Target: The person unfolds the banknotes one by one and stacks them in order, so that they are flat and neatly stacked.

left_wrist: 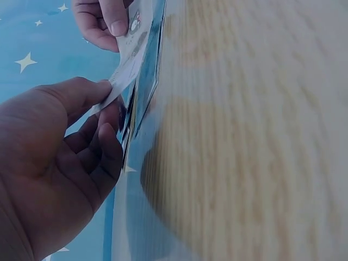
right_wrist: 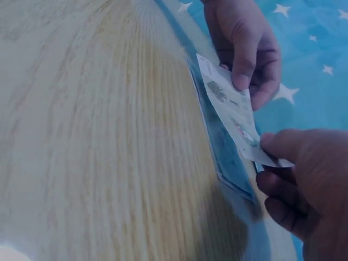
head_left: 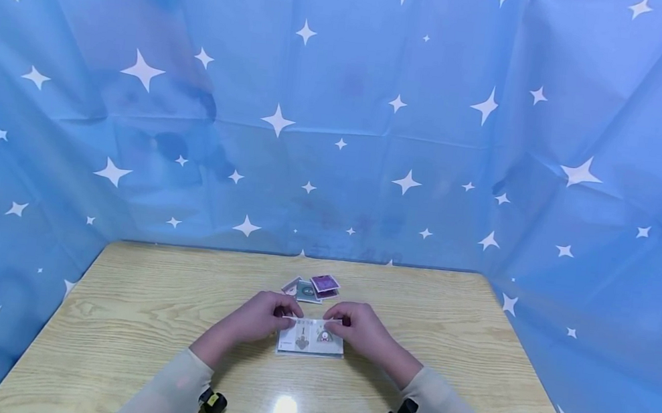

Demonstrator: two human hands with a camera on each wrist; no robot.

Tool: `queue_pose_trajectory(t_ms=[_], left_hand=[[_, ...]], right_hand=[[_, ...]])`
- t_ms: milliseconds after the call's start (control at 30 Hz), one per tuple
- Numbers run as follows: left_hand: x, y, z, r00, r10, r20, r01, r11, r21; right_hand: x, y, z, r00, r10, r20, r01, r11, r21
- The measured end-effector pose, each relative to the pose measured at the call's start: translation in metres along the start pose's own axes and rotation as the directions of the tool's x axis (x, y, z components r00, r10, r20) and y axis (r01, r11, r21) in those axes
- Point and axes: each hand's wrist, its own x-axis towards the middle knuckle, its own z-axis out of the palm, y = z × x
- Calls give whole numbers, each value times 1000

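Observation:
A white printed paper slip (head_left: 311,340), with a figure 1 and a small cartoon on its face, is held by both hands along its far edge. My left hand (head_left: 261,318) pinches its left end between thumb and fingers. At the right end, my right hand (head_left: 365,331) grips it the same way. In the right wrist view the slip is tilted up over a bluish flat stack of papers (right_wrist: 231,168) lying on the table. Curled fingers of the left hand (left_wrist: 60,147) sit close beside the stack's end in the left wrist view.
Just beyond the hands lie a purple card-like piece (head_left: 325,283), a dark green one (head_left: 306,291) and a pale one beside them. The light wooden table (head_left: 162,310) ends at a blue star-printed curtain (head_left: 335,166). Each wrist wears a black camera.

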Motion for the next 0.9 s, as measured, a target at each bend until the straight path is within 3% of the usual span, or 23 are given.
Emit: queue_pose_trajectory(t_ms=[500, 900], left_hand=[[1, 3, 4, 1000, 23, 10, -24, 993, 119], [4, -1, 8, 999, 21, 26, -26, 980, 196]], right_hand=[[-2, -2, 4, 1000, -29, 6, 29, 992, -123], [0, 4, 10, 991, -130, 3, 127, 958, -256]])
